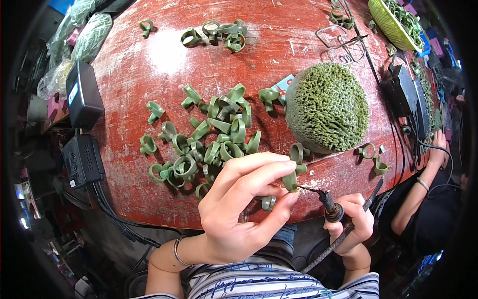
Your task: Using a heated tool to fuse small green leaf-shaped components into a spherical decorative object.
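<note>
My left hand (241, 209) pinches a green wax ring (290, 181) between thumb and fingertips above the table's near edge. My right hand (354, 222) is closed round a wax pen (329, 203) with a dark grip, its thin bent tip close to the held ring; whether they touch I cannot tell. A long dark knife-like tool (338, 242) also lies through my right fingers, its blade pointing up to the right. Left of and beyond my left hand lies a loose pile of green rings (226, 129). A rough-topped green round lump (331, 107) stands beyond my right hand.
The red worn table (134, 94) carries more rings (219, 32) at its far side. Black boxes with cables (82, 159) stand at the left, another black device (401, 89) at the right. A bent wire stand (343, 45) and yellow-green basket (396, 22) sit far right. Another person's arm (420, 187) rests at right.
</note>
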Demonstrator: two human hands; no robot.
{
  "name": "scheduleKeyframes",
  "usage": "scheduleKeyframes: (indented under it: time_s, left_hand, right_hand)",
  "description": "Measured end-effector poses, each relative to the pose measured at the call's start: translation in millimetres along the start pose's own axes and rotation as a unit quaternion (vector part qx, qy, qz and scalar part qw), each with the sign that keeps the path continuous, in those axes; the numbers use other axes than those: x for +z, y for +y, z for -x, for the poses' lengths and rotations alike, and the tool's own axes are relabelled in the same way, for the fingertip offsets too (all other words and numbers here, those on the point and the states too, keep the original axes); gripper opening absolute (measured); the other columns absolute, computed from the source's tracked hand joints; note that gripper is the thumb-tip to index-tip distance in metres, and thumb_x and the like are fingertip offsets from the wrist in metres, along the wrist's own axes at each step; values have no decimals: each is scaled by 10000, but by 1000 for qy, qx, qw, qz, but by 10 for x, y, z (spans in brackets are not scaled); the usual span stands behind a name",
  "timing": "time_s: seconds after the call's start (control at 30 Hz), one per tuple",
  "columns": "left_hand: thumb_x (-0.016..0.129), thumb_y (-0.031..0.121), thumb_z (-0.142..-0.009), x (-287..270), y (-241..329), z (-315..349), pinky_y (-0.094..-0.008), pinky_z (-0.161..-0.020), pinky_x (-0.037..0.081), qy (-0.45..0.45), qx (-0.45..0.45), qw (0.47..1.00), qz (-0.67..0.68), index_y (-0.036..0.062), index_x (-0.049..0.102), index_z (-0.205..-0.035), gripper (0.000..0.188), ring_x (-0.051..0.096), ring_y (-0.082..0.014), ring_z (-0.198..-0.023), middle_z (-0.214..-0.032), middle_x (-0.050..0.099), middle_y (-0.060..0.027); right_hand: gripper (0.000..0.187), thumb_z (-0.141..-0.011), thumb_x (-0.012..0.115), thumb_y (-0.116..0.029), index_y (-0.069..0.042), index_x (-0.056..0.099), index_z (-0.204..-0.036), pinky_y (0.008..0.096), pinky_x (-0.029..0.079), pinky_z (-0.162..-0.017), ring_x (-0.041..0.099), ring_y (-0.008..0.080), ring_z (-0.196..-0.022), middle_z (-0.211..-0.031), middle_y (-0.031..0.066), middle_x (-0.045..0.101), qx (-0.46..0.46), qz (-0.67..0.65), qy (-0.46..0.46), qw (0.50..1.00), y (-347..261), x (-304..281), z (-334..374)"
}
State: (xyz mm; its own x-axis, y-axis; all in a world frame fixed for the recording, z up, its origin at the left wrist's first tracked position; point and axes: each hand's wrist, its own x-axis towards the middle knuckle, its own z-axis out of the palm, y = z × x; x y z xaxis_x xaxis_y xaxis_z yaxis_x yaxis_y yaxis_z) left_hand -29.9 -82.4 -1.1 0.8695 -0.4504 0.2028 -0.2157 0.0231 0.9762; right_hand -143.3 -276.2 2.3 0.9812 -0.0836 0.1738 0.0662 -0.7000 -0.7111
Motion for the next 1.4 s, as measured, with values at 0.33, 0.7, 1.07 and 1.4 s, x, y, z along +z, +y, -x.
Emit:
scheduleKeyframes:
  time_s: [0.33,0.7,1.07,1.4]
  left_hand:
    - [642,-108,-765,6,12,-3,-254,-802,554,3,3,1000,-10,-84,506,-1151,411,599,-201,-992,-1193,457,-191]
    - [641,-116,-761,13,12,-2,-260,-797,560,4,3,1000,-13,-92,505,-1143,407,611,-220,-978,-1193,451,-197]
    - [651,-130,-738,21,-1,6,-237,-753,560,11,6,1000,-8,-94,516,-1127,414,617,-206,-935,-1169,458,-190]
    - [691,-113,-708,21,-2,6,-180,-606,502,13,10,999,-40,-82,546,-1097,417,576,-114,-822,-1100,454,-153]
  right_hand:
    - [369,-730,770,-234,24,592,-924,297,498,-557,617,227,-621,-786,128,598,-7,-2,9,1000,15,11,10]
    - [369,-737,768,-253,14,590,-919,294,501,-540,624,228,-612,-781,128,598,-2,7,10,1000,6,15,3]
    - [332,-779,716,-250,30,576,-890,298,486,-566,604,230,-627,-772,133,596,17,-21,33,999,50,1,32]
    - [222,-782,682,-117,40,559,-877,259,383,-506,509,150,-546,-753,102,531,191,-10,126,973,11,-63,-26]
